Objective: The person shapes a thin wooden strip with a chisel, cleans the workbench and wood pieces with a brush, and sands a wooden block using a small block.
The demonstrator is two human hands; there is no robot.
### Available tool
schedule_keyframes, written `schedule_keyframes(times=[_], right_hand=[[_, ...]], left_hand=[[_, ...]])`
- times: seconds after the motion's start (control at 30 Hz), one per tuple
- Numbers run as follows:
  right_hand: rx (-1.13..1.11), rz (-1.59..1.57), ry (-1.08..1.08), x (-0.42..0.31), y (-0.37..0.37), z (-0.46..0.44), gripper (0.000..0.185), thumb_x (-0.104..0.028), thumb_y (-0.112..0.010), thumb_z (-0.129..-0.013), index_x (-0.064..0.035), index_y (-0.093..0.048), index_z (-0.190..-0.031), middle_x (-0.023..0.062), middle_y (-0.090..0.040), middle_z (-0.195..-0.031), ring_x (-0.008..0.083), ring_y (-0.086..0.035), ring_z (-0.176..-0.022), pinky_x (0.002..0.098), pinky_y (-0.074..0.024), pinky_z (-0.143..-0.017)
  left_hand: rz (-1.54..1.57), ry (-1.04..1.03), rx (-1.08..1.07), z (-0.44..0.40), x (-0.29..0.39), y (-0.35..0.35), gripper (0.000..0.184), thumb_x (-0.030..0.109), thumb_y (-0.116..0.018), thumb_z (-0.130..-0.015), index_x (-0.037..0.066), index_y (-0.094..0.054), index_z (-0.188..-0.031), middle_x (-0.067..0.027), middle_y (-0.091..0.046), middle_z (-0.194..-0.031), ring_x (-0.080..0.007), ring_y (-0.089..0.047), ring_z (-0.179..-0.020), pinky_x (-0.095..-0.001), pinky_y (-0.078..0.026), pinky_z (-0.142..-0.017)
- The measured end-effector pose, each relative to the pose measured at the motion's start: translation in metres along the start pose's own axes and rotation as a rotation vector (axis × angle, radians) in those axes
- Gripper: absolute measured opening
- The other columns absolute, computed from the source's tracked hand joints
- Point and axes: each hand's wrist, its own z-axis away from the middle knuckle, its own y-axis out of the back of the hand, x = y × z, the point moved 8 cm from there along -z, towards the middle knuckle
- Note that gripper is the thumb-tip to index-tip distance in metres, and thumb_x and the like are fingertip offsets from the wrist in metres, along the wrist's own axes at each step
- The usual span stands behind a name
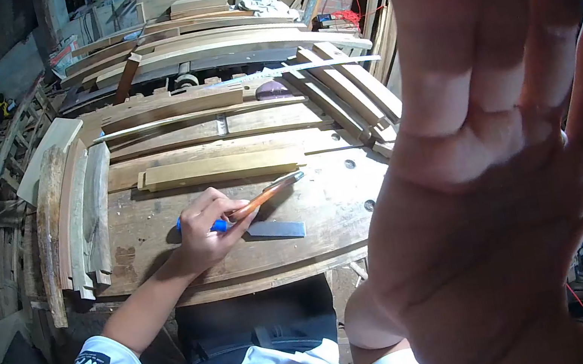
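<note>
Over the wooden bench, my left hand is closed round an orange-brown handled tool, whose dark tip points to the upper right. A blue object shows at the same hand, partly hidden by the fingers. Just right of the hand, a flat grey metal piece lies on the bench. Beyond it rests a squared wooden bar with cut ends. Very near the camera, my right hand is raised with its palm showing and fingers stretched up, their tips out of frame; nothing is seen in it.
Curved wooden pieces stand at the bench's left edge. Several long boards lie stacked at the back. Crossed wooden bars and a purple object are at the bench's far right.
</note>
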Motion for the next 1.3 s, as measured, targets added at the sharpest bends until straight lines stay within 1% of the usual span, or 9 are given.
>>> schedule_keyframes(times=[0.57, 0.63, 0.73, 0.8, 0.93, 1.03, 1.1, 1.17, 1.3], right_hand=[[-0.001, 0.179, 0.053, -0.021, -0.011, 0.026, 0.043, -0.013, -0.071, -0.085, 0.0048, -0.058, -0.122, 0.0212, -0.068, -0.11, 0.0342, -0.066, -0.102, 0.0423, -0.0517, -0.091], [0.026, 0.327, -0.032, 0.007, -0.008, 0.048, 0.043, -0.013, -0.071, -0.085, 0.0052, -0.059, -0.122, 0.0213, -0.068, -0.11, 0.0343, -0.066, -0.102, 0.0422, -0.0517, -0.091], [0.11, 0.476, -0.508, 0.103, 0.019, 0.139, 0.036, -0.011, -0.07, -0.088, 0.0039, -0.06, -0.119, 0.02, -0.068, -0.108, 0.0346, -0.066, -0.1, 0.0408, -0.0509, -0.088], [-0.055, 0.662, -0.705, 0.145, 0.03, 0.199, 0.039, -0.018, -0.068, -0.092, 0.0043, -0.058, -0.121, 0.0213, -0.066, -0.11, 0.0385, -0.059, -0.11, 0.0451, -0.0464, -0.095], [-0.353, 0.72, -0.76, 0.17, 0.01, 0.276, 0.057, -0.032, -0.069, -0.09, -0.0009, -0.052, -0.134, 0.0237, -0.054, -0.132, 0.0418, -0.048, -0.124, 0.05, -0.0377, -0.107], [-0.505, 0.682, -0.888, 0.178, -0.005, 0.306, 0.058, -0.041, -0.068, -0.089, -0.0033, -0.056, -0.131, 0.021, -0.057, -0.127, 0.0398, -0.05, -0.122, 0.0488, -0.0389, -0.105], [-0.471, 0.659, -0.91, 0.181, -0.005, 0.304, 0.058, -0.044, -0.068, -0.088, -0.0039, -0.058, -0.129, 0.0195, -0.058, -0.124, 0.0386, -0.051, -0.118, 0.0479, -0.0392, -0.104], [-0.478, 0.691, -0.896, 0.178, -0.006, 0.302, 0.056, -0.04, -0.071, -0.087, -0.0044, -0.058, -0.128, 0.0186, -0.058, -0.124, 0.0378, -0.051, -0.117, 0.0473, -0.0395, -0.104], [-0.468, 0.719, -0.893, 0.178, -0.004, 0.304, 0.055, -0.029, -0.076, -0.081, -0.0065, -0.057, -0.128, 0.018, -0.058, -0.121, 0.0379, -0.051, -0.115, 0.0474, -0.0404, -0.103]], left_hand=[[-0.097, -0.045, 0.155, -0.002, -0.001, 0.025, 0.018, 0.01, -0.079, -0.083, 0.006, -0.064, -0.091, -0.0106, -0.06, -0.083, -0.0235, -0.064, -0.071, -0.0343, -0.051, -0.061], [-0.121, -0.077, 0.206, -0.008, 0.001, 0.033, 0.017, 0.006, -0.077, -0.082, 0.006, -0.061, -0.089, -0.0106, -0.059, -0.084, -0.024, -0.063, -0.07, -0.0346, -0.05, -0.06], [-0.086, -0.025, 0.194, -0.013, -0.014, 0.039, 0.016, 0.004, -0.072, -0.085, 0.005, -0.058, -0.092, -0.0095, -0.058, -0.087, -0.0173, -0.06, -0.068, -0.0318, -0.049, -0.06], [0.039, 0.01, 0.176, -0.031, -0.015, 0.036, 0.012, 0.004, -0.067, -0.09, 0.005, -0.056, -0.094, -0.0074, -0.059, -0.086, -0.0102, -0.056, -0.068, -0.0266, -0.05, -0.059], [0.308, 0.152, 0.173, -0.046, -0.043, 0.018, 0.011, 0.011, -0.057, -0.1, 0.003, -0.049, -0.1, -0.0049, -0.062, -0.08, -0.009, -0.062, -0.063, -0.0238, -0.052, -0.061], [0.485, 0.263, 0.125, -0.061, -0.046, 0.001, 0.014, 0.016, -0.056, -0.103, 0.005, -0.049, -0.099, -0.0022, -0.058, -0.073, -0.0059, -0.06, -0.059, -0.0218, -0.049, -0.053], [0.311, 0.354, 0.016, -0.075, -0.047, -0.009, 0.018, 0.021, -0.06, -0.101, 0.006, -0.053, -0.092, 0.0024, -0.054, -0.066, -0.0033, -0.054, -0.051, -0.0207, -0.046, -0.049], [0.222, 0.346, -0.027, -0.086, -0.052, -0.023, 0.036, 0.033, -0.06, -0.099, 0.002, -0.057, -0.081, -0.0071, -0.049, -0.057, -0.0156, -0.049, -0.052, -0.0348, -0.038, -0.052], [-0.14, 0.245, -0.207, -0.103, -0.057, -0.04, 0.041, 0.039, -0.058, -0.099, 0.002, -0.062, -0.082, -0.0132, -0.058, -0.059, -0.0299, -0.059, -0.054, -0.0402, -0.045, -0.055]])
